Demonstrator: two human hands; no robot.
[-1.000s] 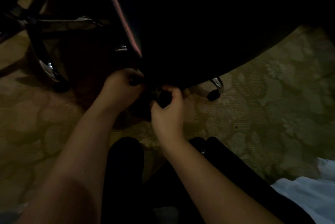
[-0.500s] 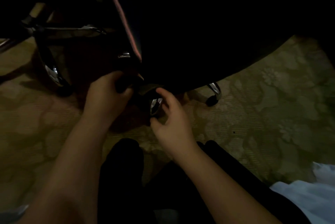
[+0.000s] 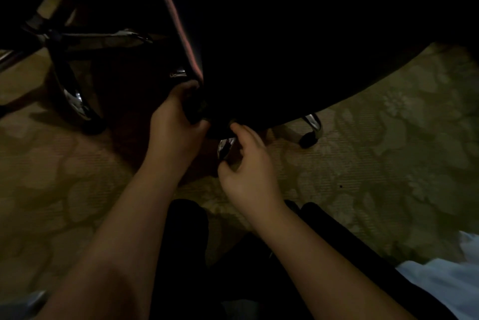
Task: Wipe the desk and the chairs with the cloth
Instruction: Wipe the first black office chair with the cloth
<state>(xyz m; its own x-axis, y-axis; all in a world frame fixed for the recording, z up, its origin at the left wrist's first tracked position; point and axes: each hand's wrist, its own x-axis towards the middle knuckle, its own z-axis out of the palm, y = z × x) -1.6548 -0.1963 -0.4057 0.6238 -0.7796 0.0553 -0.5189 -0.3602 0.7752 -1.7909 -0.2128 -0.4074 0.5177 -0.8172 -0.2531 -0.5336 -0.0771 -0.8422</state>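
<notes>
Chair (image 3: 285, 34), black seat, dimly lit, is filling the view from 11 to 2 o'clock; a pink piping strip (image 3: 176, 26) is running down its left edge. A black castor (image 3: 308, 138) is standing on the patterned carpet (image 3: 388, 164) below the seat. Left hand (image 3: 173, 133) is gripping a dark wad (image 3: 195, 109) at the seat's lower corner; too dim to tell whether this is the cloth. Right hand (image 3: 248, 169), at 4 o'clock of it, is hovering half open, fingers curving about a chrome leg (image 3: 225, 146), contact unclear.
</notes>
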